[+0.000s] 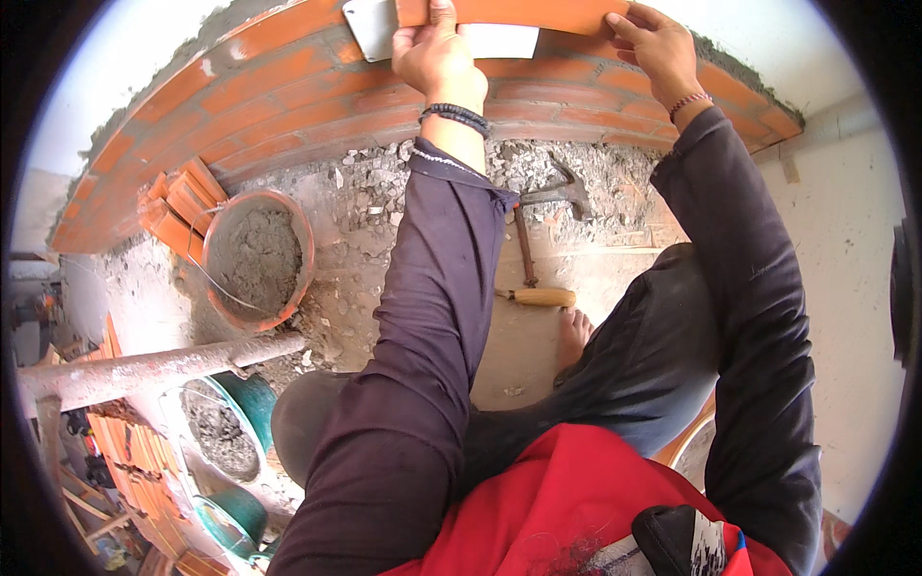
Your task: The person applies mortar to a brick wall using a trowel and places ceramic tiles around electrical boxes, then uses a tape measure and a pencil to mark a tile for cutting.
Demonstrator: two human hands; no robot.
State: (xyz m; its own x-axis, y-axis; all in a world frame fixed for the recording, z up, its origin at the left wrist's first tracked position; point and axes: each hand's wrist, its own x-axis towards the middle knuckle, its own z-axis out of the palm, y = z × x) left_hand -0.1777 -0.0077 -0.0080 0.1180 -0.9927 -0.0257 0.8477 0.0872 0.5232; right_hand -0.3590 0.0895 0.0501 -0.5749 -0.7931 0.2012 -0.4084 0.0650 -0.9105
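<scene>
My left hand [437,60] grips the left end of a long, flat orange brick [528,13] at the top of the view. My right hand [661,50] holds its right end, thumb and fingers pinching the edge. Just under the brick, and partly hidden by it and my left hand, is a flat pale plate [504,41], which looks like metal. Both hands are above a low brick wall [317,101] with grey mortar joints. Mortar also lies along the wall's upper edge.
At the wall's foot lie rubble [375,182], a claw hammer [567,190] and a tool with a wooden handle [543,298]. Left stand a mortar bucket [305,235], stacked bricks [187,197] and green buckets [252,408]. A rough pole [158,370] crosses there. My bare foot [574,336] is near the handle.
</scene>
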